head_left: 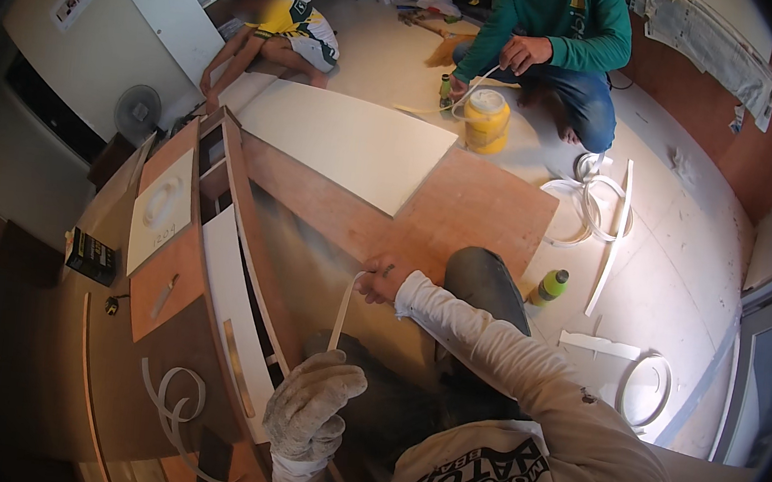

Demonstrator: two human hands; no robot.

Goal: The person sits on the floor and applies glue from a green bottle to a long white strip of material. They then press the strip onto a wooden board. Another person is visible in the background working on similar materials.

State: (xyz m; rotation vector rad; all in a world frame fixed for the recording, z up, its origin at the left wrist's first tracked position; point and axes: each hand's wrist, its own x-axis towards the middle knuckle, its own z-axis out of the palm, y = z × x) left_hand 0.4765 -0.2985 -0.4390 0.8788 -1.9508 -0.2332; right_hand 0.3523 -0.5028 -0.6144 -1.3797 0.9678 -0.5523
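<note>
A narrow pale edging strip (341, 316) runs between my two hands. My left hand (314, 405), in a whitish work glove, is closed around its lower end. My bare right hand (385, 281) reaches across from the right and pinches the upper end between the fingers. To the left lies a long wooden cabinet frame (247, 217) with open compartments. A loose curl of pale strip (173, 402) rests on the brown board beside it. On an orange-brown panel, a cutter knife (165, 294) lies near a black box (91, 257).
Ahead, a white panel (345, 141) lies over a brown board (479, 204). A co-worker in green (558, 33) handles a strip by a yellow jar (486, 124); another person (281, 32) crouches far left. A green bottle (549, 286) and coiled strips (587, 210) stand or lie right.
</note>
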